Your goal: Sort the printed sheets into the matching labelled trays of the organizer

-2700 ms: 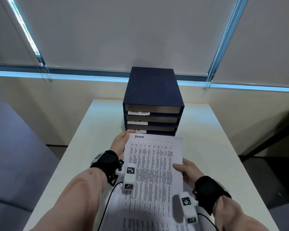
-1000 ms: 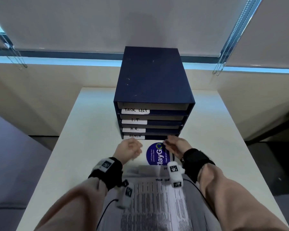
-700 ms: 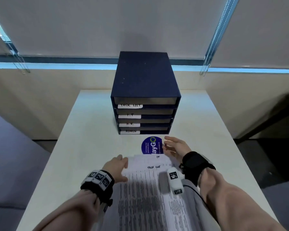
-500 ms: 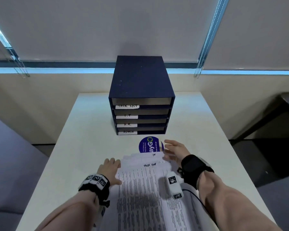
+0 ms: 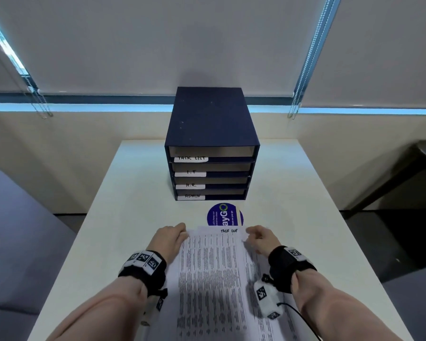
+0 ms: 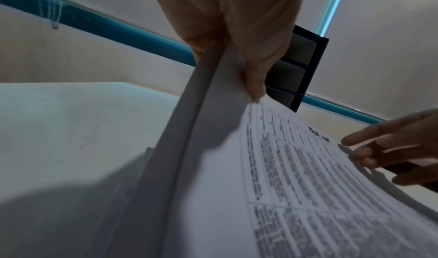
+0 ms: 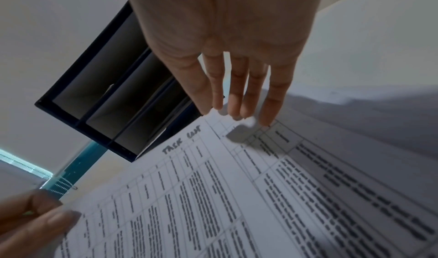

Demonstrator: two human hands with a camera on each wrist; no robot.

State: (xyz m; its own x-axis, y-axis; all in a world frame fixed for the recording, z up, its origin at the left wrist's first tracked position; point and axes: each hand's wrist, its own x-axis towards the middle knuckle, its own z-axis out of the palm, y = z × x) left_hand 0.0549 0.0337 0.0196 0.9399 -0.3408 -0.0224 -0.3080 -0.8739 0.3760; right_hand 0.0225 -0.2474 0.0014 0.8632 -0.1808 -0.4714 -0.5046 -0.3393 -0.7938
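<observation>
At the lower centre of the head view, the top sheet (image 5: 214, 267) lies on the stack (image 5: 261, 303), its handwritten "TASK LIST" heading at the far edge, toward the organizer (image 5: 210, 134). The left hand (image 5: 169, 239) pinches the sheet's far left corner between thumb and fingers; the left wrist view shows that edge already lifted off the papers beneath. The right hand (image 5: 261, 238) is released, its fingers (image 7: 237, 101) straight and resting with their tips on the far right corner.

The step in hand appears to be peeling this one sheet free of the stack. Next, I judge, the right hand must take hold as well, and the sheet be carried forward and slid into the top tray (image 5: 210, 151), whose label reads "TASK LIST". Only one sheet should come away, and it needs to be held level enough to enter the narrow slot.

The sheet's long axis runs from the bottom of the frame up toward the organizer, heading end leading, roughly in line with the tray openings. A round blue sticker (image 5: 224, 215) sits on the table (image 5: 123, 205) between stack and organizer.
</observation>
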